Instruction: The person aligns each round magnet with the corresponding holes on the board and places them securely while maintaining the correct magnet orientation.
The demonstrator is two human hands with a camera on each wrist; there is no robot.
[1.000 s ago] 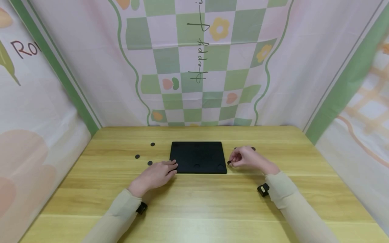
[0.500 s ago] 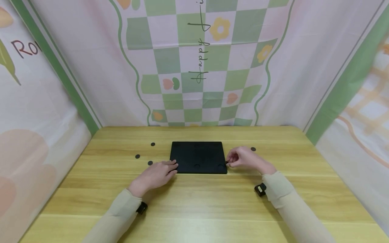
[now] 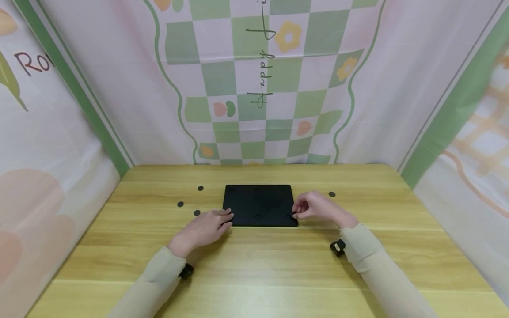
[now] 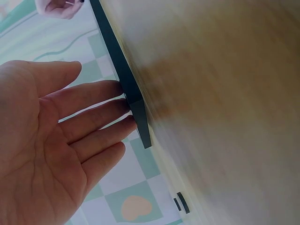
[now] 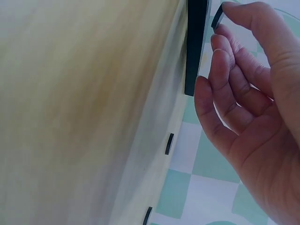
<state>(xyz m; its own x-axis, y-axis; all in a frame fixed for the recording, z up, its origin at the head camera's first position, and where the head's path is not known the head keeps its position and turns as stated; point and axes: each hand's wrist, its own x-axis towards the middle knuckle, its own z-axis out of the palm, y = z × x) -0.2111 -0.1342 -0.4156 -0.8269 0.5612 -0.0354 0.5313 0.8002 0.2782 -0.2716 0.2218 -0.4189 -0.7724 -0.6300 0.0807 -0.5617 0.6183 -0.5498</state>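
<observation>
A flat black board (image 3: 260, 198) with faint round marks lies on the wooden table. My left hand (image 3: 203, 229) rests its straight fingertips on the board's front left corner; the left wrist view shows the palm and those fingers at the edge. My right hand (image 3: 318, 206) is over the board's right edge near the front corner. Between its thumb and index finger it pinches a small black disc (image 5: 217, 17), seen tilted above the board in the right wrist view. In the head view the fingers mostly hide that disc.
Left of the board lie three black discs, the nearest one (image 3: 196, 213) close to my left hand. To the right is another disc (image 3: 332, 194), behind my right hand. A patterned curtain (image 3: 262, 88) hangs past the table's back edge.
My right hand has moved left, carrying the pinched disc from beside the board to over its right edge. My left hand has stayed in place.
</observation>
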